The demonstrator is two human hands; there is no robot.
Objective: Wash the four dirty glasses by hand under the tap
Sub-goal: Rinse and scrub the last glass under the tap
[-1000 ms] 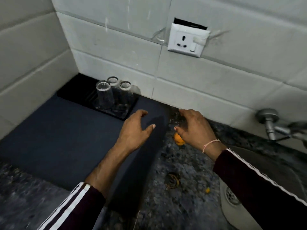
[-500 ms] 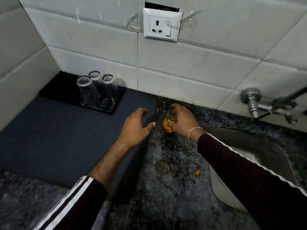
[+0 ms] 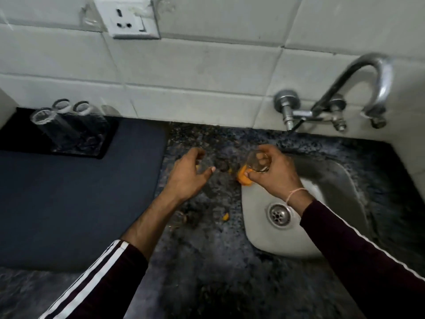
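Note:
My right hand [image 3: 273, 173] grips a clear glass [image 3: 251, 164] with orange residue in its bottom, tilted at the left rim of the steel sink [image 3: 340, 180]. My left hand [image 3: 188, 173] hovers over the dark granite counter beside it, fingers loosely curved, holding nothing. Three clear glasses [image 3: 69, 125] stand upside down on a black tray [image 3: 13, 134] at the back left. The curved tap [image 3: 368, 81] rises from the wall above the sink; no water is seen running.
A dark blue mat [image 3: 80, 192] covers the counter's left half. Orange scraps [image 3: 225, 217] and stains lie on the granite between mat and sink. A wall socket [image 3: 128, 21] sits above. The drain [image 3: 279, 214] lies in the sink's middle.
My right hand closed round the orange-stained glass on the counter and carried it right to the sink's edge. My left hand followed to the right. The view shifted toward the tap.

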